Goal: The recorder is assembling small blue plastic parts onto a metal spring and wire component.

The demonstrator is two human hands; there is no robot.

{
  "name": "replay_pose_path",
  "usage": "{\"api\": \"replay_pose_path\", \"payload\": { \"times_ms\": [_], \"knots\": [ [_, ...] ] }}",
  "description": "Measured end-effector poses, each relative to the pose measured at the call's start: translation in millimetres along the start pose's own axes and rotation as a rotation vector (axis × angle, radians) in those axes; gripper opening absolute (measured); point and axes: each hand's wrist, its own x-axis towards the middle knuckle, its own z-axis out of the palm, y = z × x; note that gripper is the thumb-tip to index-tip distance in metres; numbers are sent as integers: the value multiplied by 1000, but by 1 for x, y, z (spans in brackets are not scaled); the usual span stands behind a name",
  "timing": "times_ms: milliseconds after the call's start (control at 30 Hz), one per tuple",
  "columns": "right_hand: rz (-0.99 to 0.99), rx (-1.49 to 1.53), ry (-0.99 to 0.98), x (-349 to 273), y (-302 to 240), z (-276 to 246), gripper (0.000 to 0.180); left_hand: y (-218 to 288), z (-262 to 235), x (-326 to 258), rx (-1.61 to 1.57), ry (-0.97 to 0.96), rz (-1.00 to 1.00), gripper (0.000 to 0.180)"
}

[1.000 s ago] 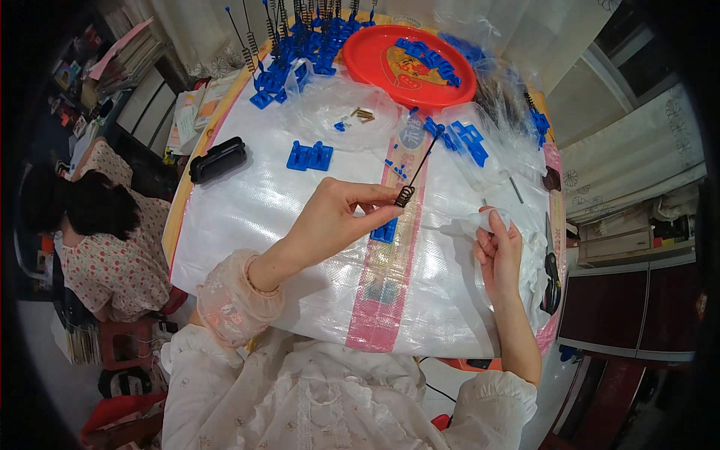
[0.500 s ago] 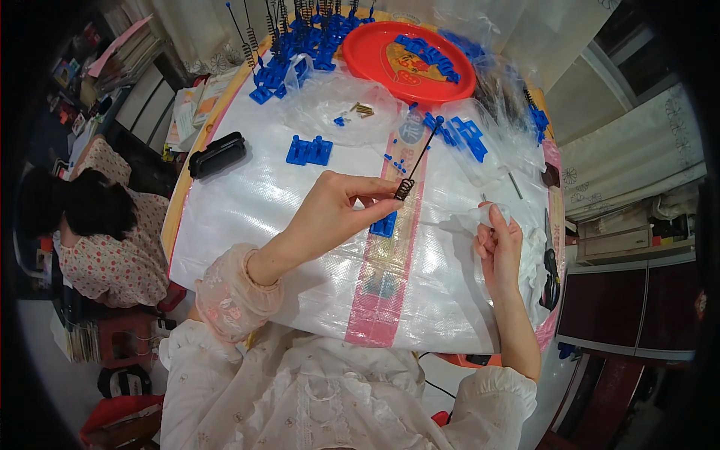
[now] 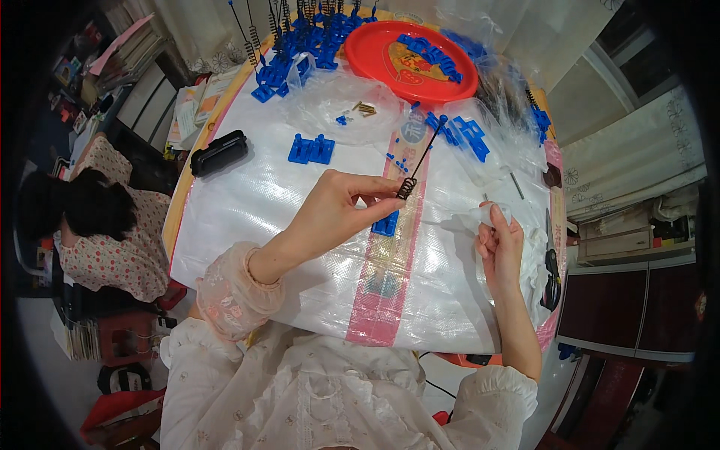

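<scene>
Left hand (image 3: pixel 341 201) still pinches a black coiled-wire spring (image 3: pixel 406 188), right hand (image 3: pixel 501 244) crumpled white material (image 3: pixel 480 215); round red plastic tray (image 3: pixel 371 64) holds blue pieces (image 3: pixel 430 52).

The left hand (image 3: pixel 341 199) grips a black spring (image 3: pixel 406 189) between thumb and fingertips; a thin rod (image 3: pixel 425 155) extends from the spring, inclined up and to the right, and carries a blue tip (image 3: pixel 443 119). The right hand (image 3: pixel 500 244) holds white material (image 3: pixel 478 217) of indeterminate kind. A blue base (image 3: pixel 386 224) lies just below the left fingertips. Two paired bases (image 3: pixel 311 151) sit farther back, near a black case (image 3: pixel 219 154). A white sheet (image 3: pixel 315 289) covers the tabletop (image 3: pixel 175 199). Toward the far edge, a red tray (image 3: pixel 367 56) contains blue parts (image 3: pixel 431 54), beside clustered spring assemblies (image 3: pixel 322 46). Brass pins (image 3: pixel 366 109) lie between tray and paired bases.
</scene>
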Motion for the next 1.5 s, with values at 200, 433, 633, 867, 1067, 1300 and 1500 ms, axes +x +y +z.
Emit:
{"api": "replay_pose_path", "payload": {
  "times_ms": [200, 433, 633, 867, 1067, 1300, 1500],
  "knots": [
    [4, -6, 11, -1, -2, 2, 33, -2, 1, 0, -1, 11, 17, 26],
    [9, 11, 8, 0, 0, 0, 32, -3, 1, -1, -4, 7, 6, 27],
    [6, 3, 31, -1, -2, 2, 33, -3, 1, -1, 17, 14, 25, 26],
    [0, 2, 35, 0, 0, 1, 32, -3, 0, 0, 28, 5, 43, 31],
    [-3, 2, 6, 0, 0, -2, 31, -2, 0, -1, 11, 8, 33, 28],
    [-5, 14, 38, 0, -2, 2, 30, -3, -1, 0, 30, -6, 52, 35],
    [-1, 4, 18, 1, 0, -2, 30, -2, 0, 0, 16, 0, 27, 27]
  ]
}}
